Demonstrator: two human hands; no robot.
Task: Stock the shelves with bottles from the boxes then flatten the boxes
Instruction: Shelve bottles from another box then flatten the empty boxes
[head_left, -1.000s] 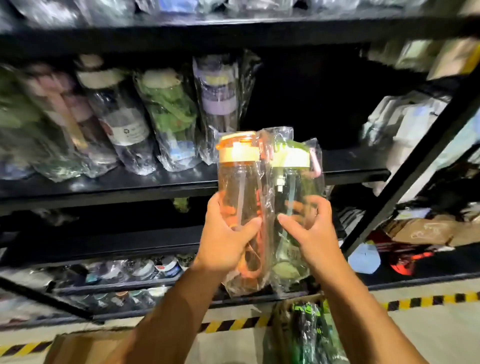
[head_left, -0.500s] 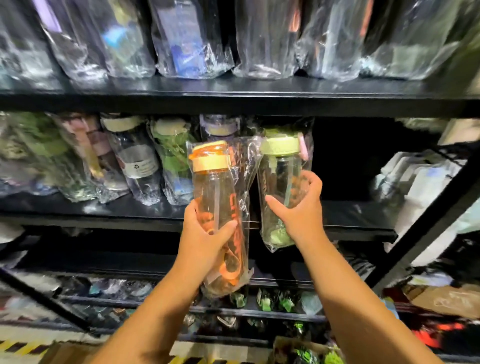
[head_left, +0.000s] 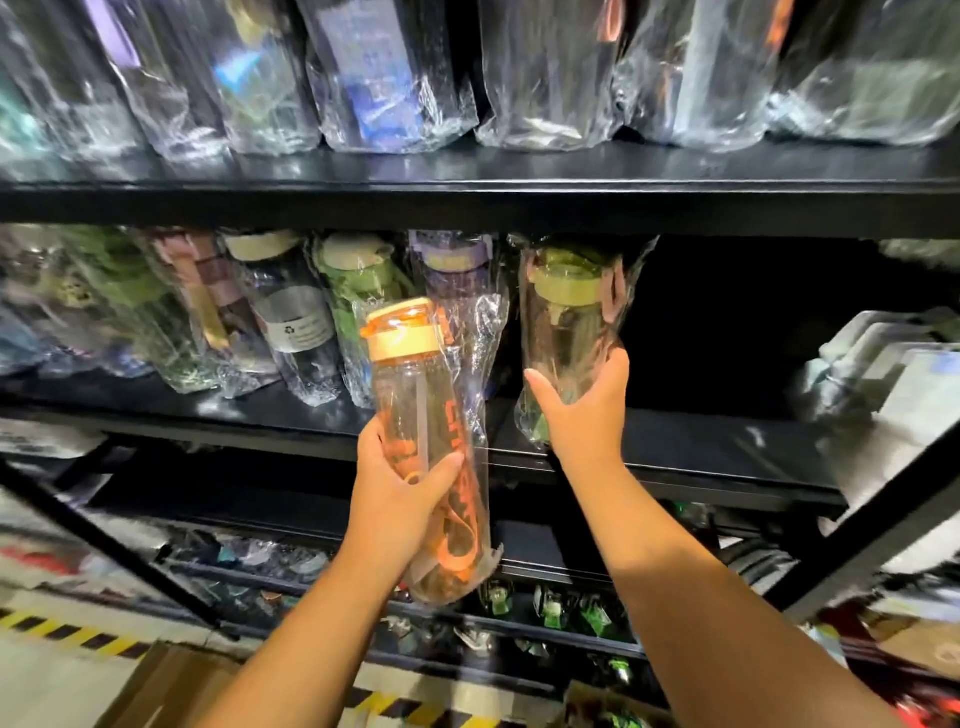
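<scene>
- My left hand has its fingers curled round the orange bottle.
- My right hand wraps the green bottle, over the shelf.

Left hand round orange bottle, right hand round green bottle.

The upper-shelf bottles are cropped at the top edge, and I can't make out the blurred wrapped bottles at far left. The green-capped bottle hides most fingers of the right hand; the cardboard box runs off the bottom.
</scene>
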